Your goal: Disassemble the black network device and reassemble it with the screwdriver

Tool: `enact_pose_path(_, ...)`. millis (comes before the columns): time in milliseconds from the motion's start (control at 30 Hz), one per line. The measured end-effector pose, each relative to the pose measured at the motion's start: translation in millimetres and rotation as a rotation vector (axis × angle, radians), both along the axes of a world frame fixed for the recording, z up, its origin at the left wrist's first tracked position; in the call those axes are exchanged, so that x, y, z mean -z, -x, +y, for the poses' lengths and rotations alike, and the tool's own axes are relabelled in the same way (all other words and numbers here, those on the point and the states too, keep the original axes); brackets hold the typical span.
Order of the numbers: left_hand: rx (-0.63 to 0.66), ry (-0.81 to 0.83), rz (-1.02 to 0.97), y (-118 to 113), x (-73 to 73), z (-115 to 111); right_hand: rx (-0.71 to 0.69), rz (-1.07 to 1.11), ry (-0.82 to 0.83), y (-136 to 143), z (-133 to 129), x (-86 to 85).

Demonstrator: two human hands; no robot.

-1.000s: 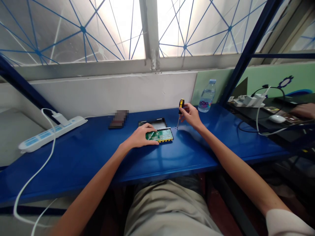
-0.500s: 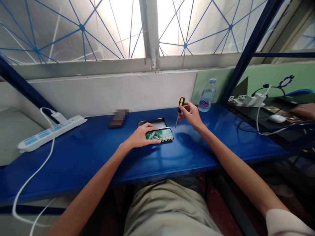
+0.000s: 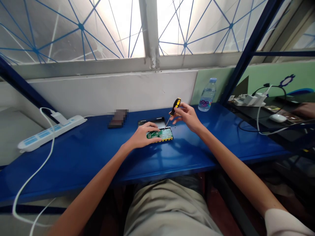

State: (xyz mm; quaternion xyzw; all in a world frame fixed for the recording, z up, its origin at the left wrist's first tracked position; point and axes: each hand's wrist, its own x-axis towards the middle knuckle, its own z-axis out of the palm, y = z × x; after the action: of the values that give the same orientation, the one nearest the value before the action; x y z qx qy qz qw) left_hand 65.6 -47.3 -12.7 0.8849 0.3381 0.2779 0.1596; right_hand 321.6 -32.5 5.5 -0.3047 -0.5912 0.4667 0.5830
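Observation:
My left hand (image 3: 144, 136) grips the left end of a green circuit board (image 3: 165, 133) with a row of yellow ports along its near edge, thumb in front and fingers over the top. Its left part is hidden under that hand. In my right hand (image 3: 186, 115) is a screwdriver (image 3: 176, 105) with a black and yellow handle, held by the fingers and tilted. The tip of its shaft points down at the board's upper middle; whether it touches I cannot tell. Behind the board lies an open black casing (image 3: 157, 122). A few tiny dark screws or specks (image 3: 175, 126) lie right of it.
A dark, blurred-out flat object (image 3: 118, 118) lies at the back left. A white power strip (image 3: 52, 133) with a cable is farther left. The water bottle (image 3: 207, 95) stands at the back right. Beyond, another desk holds a white mouse (image 3: 278, 118), chargers and a person's hand (image 3: 306, 109).
My right hand has moved left with the screwdriver, bringing its tip from beside the circuit board to over it. The screwdriver leans more now. My left hand has stayed nearly in place.

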Motion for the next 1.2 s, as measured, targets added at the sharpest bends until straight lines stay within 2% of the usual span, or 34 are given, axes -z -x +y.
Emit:
enact_pose_path(167, 0.007, -0.045, -0.026, -6, 1.0, -4, -0.07, 0.022, 0.041, 2, -4, -1.9)
enact_pose_path(400, -0.024, -0.119, -0.06, -5, 1.0, -2, -0.097, 0.04, 0.057, 5, -6, -2.0)
enact_pose_path(600, -0.01, -0.095, -0.082, -6, 5.5, -1, -0.115, 0.042, 0.071, 8, -9, -2.5)
enact_pose_path(967, -0.062, -0.042, -0.171, -9, 2.1, -2, -0.158, 0.061, 0.085, 11, -11, -1.4)
enact_pose_path(1200, -0.088, -0.055, -0.186, -7, 2.7, -1, -0.135, 0.064, 0.085, 12, -11, -1.3)
